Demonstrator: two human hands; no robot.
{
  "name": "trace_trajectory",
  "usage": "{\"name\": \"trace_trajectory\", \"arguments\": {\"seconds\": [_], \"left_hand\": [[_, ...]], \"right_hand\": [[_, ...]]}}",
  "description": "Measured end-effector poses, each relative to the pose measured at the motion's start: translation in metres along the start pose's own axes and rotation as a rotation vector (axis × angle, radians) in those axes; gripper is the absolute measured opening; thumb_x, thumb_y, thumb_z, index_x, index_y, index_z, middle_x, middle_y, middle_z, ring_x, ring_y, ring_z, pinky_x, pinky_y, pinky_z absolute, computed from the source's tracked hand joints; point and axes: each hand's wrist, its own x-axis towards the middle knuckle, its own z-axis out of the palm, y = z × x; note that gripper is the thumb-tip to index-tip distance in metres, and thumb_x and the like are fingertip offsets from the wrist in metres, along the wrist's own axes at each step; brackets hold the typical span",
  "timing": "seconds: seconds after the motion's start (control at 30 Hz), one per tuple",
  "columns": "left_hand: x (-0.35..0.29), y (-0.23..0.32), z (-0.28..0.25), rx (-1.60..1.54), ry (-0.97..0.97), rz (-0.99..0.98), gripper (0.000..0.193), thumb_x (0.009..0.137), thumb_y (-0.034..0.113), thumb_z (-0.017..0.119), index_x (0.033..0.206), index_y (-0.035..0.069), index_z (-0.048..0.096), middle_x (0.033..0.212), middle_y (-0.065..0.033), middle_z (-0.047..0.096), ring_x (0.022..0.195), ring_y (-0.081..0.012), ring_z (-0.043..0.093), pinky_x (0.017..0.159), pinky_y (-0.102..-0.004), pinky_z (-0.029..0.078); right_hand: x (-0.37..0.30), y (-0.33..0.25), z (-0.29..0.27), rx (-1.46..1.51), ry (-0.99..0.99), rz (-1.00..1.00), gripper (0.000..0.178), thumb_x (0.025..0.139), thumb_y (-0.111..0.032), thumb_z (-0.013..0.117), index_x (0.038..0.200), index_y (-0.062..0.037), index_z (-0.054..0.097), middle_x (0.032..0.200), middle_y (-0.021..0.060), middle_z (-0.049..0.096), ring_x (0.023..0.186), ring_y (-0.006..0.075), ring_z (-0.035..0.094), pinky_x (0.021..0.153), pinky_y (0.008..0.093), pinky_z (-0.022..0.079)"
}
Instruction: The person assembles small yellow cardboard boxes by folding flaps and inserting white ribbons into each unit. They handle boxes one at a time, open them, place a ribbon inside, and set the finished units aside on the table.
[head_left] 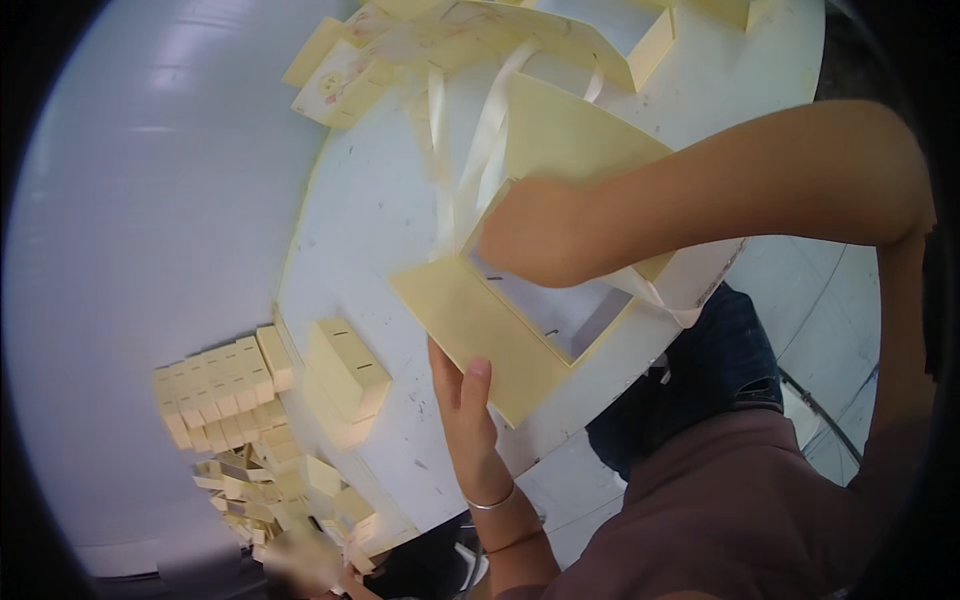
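A cream cardboard box [540, 372] with open flaps and a pale interior lies tilted on the white table in front of me. My left hand [468, 395] grips its near left flap, thumb on top and fingers underneath. Reaching in from the right, my right hand [535, 235] is bent down into the box at its far left inner corner. Its fingers are hidden behind the back of the hand. White ribbon [490, 125] trails from the box across the table, and another ribbon end [665, 300] hangs over the right side.
More cream boxes with a printed pattern [340, 85] stand at the far edge of the white table [350, 220]. A closed cream box [345, 370] sits to the left. Stacked small boxes [215, 385] and a jumbled pile [265, 480] lie at lower left, near another person's blurred hand.
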Motion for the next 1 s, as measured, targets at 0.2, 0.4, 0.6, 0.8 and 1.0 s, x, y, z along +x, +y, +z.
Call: {"name": "trace_trajectory", "arguments": {"seconds": [0.2,0.4,0.6,0.8,1.0], "left_hand": [[-0.003,0.006,0.001,-0.118,0.015,-0.217,0.062,0.073,0.018,0.050,0.127,-0.004,0.030,0.118,-0.0154,0.045,0.107,-0.0229,0.047,0.087,-0.0311,0.040],[-0.005,0.000,-0.003,-0.204,-0.036,-0.228,0.069,0.073,0.019,0.054,0.131,-0.002,0.023,0.124,-0.0139,0.039,0.113,-0.0224,0.041,0.093,-0.0328,0.035],[0.007,-0.017,-0.005,-0.451,0.098,-0.202,0.049,0.079,0.023,0.053,0.121,0.002,0.041,0.115,-0.0115,0.050,0.103,-0.0216,0.050,0.083,-0.0323,0.042],[0.028,-0.042,-0.020,0.589,-0.081,0.004,0.037,0.080,0.024,0.053,0.111,0.004,0.048,0.105,-0.0108,0.055,0.093,-0.0226,0.054,0.076,-0.0326,0.043],[0.042,-0.049,-0.014,0.900,-0.154,0.106,0.028,0.081,0.024,0.052,0.101,0.005,0.054,0.094,-0.0100,0.060,0.084,-0.0235,0.057,0.070,-0.0329,0.044]], "right_hand": [[0.028,0.006,0.017,0.037,-0.067,0.005,0.009,0.065,-0.002,0.053,0.068,-0.0003,0.061,0.069,0.0178,0.060,0.063,0.0311,0.060,0.052,0.0405,0.046],[0.038,0.009,0.030,0.098,-0.021,-0.044,0.009,0.065,-0.003,0.053,0.069,-0.0006,0.061,0.070,0.0177,0.060,0.066,0.0320,0.060,0.053,0.0400,0.046],[0.046,0.012,0.040,0.175,0.020,-0.085,0.011,0.065,-0.004,0.052,0.070,-0.0022,0.061,0.070,0.0166,0.060,0.067,0.0320,0.059,0.056,0.0411,0.045],[0.049,0.007,0.039,0.369,-0.107,-0.014,0.013,0.067,-0.004,0.054,0.077,-0.0023,0.061,0.073,0.0149,0.061,0.072,0.0306,0.058,0.061,0.0405,0.045],[0.044,0.015,0.051,0.706,-0.346,0.168,0.040,0.068,-0.001,0.054,0.108,-0.0035,0.053,0.074,0.0121,0.063,0.072,0.0219,0.060,0.065,0.0329,0.045]]}}
